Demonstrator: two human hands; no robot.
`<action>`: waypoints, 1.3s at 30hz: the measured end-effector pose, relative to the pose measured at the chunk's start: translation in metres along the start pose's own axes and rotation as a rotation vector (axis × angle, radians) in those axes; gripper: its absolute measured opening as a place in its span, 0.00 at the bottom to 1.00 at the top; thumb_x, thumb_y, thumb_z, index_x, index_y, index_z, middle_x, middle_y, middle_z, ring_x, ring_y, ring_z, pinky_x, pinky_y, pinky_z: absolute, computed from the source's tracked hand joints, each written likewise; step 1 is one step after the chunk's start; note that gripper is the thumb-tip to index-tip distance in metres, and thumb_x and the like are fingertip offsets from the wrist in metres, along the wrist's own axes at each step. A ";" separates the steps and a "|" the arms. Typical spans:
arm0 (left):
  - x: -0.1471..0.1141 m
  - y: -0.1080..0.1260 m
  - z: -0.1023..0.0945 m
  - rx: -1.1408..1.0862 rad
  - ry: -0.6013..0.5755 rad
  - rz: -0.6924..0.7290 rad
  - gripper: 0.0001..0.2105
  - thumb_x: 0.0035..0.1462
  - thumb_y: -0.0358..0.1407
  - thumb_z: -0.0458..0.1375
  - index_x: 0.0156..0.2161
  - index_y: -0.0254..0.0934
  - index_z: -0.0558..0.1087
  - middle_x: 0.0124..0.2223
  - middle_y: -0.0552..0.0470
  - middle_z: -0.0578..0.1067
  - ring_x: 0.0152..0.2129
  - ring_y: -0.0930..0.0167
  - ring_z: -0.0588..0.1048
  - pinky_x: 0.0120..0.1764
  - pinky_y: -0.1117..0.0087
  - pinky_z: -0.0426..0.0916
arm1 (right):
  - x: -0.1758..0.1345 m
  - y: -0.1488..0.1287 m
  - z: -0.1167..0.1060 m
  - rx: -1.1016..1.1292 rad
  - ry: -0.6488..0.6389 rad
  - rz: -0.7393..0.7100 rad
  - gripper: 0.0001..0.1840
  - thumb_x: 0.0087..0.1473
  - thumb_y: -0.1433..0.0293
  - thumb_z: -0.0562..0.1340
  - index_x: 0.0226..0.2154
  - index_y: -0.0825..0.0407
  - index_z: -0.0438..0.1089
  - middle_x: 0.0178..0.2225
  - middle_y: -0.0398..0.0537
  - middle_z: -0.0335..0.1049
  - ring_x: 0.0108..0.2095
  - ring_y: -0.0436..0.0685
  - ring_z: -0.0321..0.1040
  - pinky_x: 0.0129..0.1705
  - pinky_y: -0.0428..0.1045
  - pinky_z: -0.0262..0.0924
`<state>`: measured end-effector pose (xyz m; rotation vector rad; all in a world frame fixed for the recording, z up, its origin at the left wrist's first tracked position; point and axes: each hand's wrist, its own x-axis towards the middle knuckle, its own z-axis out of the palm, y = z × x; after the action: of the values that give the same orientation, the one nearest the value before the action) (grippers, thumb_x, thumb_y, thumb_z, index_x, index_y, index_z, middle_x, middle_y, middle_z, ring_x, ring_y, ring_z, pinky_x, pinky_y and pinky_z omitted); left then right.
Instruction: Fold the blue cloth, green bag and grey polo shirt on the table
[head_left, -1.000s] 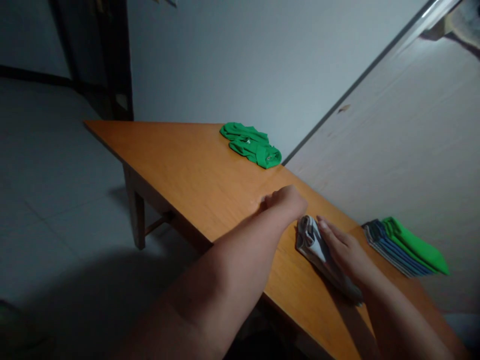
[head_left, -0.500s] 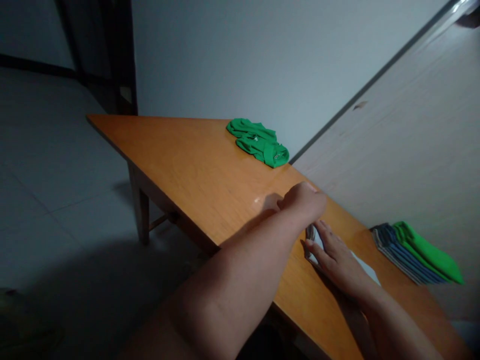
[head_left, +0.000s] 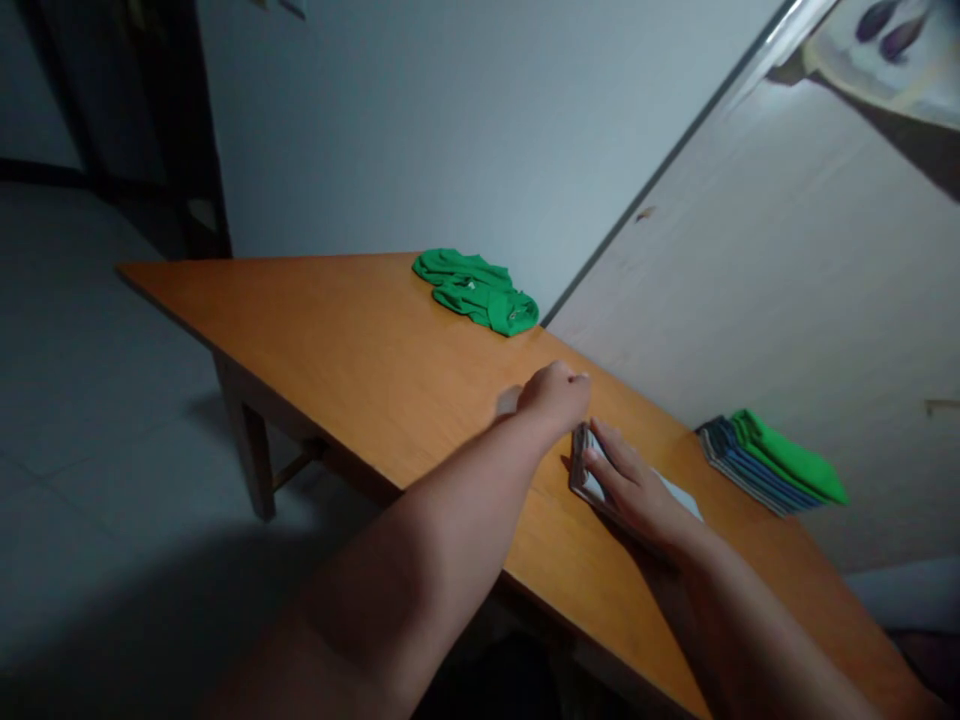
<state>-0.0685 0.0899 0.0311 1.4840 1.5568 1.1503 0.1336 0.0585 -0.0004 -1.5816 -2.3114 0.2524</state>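
My right hand [head_left: 628,488] lies over a flat folded white cloth [head_left: 681,495] with dark edges at its left end, thumb apart from the fingers. Just beyond that end, above the wooden table [head_left: 322,350], my left hand [head_left: 556,398] is closed in a fist. Its fingers curl away from me, so whatever they may hold is hidden. Part of the white cloth is covered by the right hand. A crumpled green garment [head_left: 480,292] rests at the table's back edge, beyond both hands.
To the right, against the wall, sits a pile of folded cloths, bright green [head_left: 791,460] on one side and blue-grey [head_left: 739,470] on the other. The table's near edge runs diagonally beneath my left forearm. A table leg [head_left: 255,460] stands on the tiled floor [head_left: 97,430].
The view has swung right, so everything sits further left in the picture. My left fist has turned slightly, and more of the white cloth's dark-edged end shows. The right hand stays on the cloth.
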 end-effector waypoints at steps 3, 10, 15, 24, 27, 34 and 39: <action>-0.002 0.000 0.005 0.128 0.036 0.081 0.17 0.67 0.45 0.47 0.39 0.40 0.75 0.42 0.45 0.80 0.42 0.62 0.77 0.44 0.63 0.68 | -0.008 0.004 -0.015 0.125 0.103 0.128 0.41 0.63 0.42 0.50 0.68 0.48 0.58 0.69 0.53 0.52 0.70 0.64 0.46 0.70 0.64 0.40; -0.016 -0.005 0.044 0.342 -0.142 0.589 0.23 0.71 0.45 0.41 0.59 0.37 0.68 0.62 0.43 0.71 0.61 0.63 0.66 0.60 0.59 0.60 | -0.030 0.058 -0.033 0.118 0.220 0.182 0.40 0.61 0.40 0.49 0.60 0.49 0.69 0.65 0.55 0.61 0.68 0.67 0.51 0.69 0.67 0.42; -0.024 -0.018 0.051 0.554 -0.471 0.603 0.30 0.69 0.51 0.39 0.68 0.37 0.57 0.73 0.44 0.50 0.71 0.60 0.44 0.66 0.42 0.41 | -0.039 0.078 -0.013 0.047 0.138 0.182 0.47 0.60 0.38 0.47 0.64 0.55 0.64 0.68 0.62 0.54 0.71 0.69 0.43 0.70 0.68 0.39; -0.027 -0.017 0.046 0.713 -0.548 0.523 0.32 0.69 0.52 0.36 0.72 0.38 0.49 0.74 0.44 0.43 0.71 0.57 0.39 0.64 0.34 0.37 | -0.046 0.072 0.002 0.050 0.098 0.214 0.45 0.64 0.42 0.45 0.69 0.57 0.54 0.71 0.59 0.48 0.72 0.67 0.35 0.70 0.67 0.36; -0.027 -0.019 0.045 0.747 -0.530 0.523 0.33 0.69 0.53 0.35 0.72 0.38 0.48 0.74 0.44 0.42 0.71 0.57 0.40 0.64 0.34 0.37 | -0.044 0.070 0.004 0.099 0.117 0.214 0.45 0.63 0.42 0.46 0.68 0.56 0.55 0.70 0.59 0.49 0.72 0.67 0.35 0.70 0.67 0.35; -0.026 -0.025 0.044 0.819 -0.472 0.583 0.32 0.70 0.53 0.34 0.72 0.39 0.49 0.74 0.43 0.45 0.71 0.59 0.43 0.65 0.36 0.37 | -0.038 0.084 -0.012 0.476 0.416 0.200 0.38 0.62 0.44 0.49 0.57 0.54 0.70 0.61 0.59 0.67 0.64 0.65 0.59 0.65 0.61 0.52; -0.024 -0.020 0.040 0.891 -0.422 0.622 0.29 0.71 0.50 0.37 0.70 0.42 0.55 0.73 0.43 0.50 0.70 0.59 0.47 0.65 0.38 0.36 | -0.036 0.113 -0.026 0.484 0.692 0.359 0.32 0.63 0.46 0.46 0.40 0.53 0.74 0.42 0.55 0.77 0.46 0.63 0.71 0.50 0.55 0.63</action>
<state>-0.0369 0.0727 -0.0042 2.7204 1.3830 0.3221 0.2531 0.0653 -0.0190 -1.5009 -1.3242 0.2669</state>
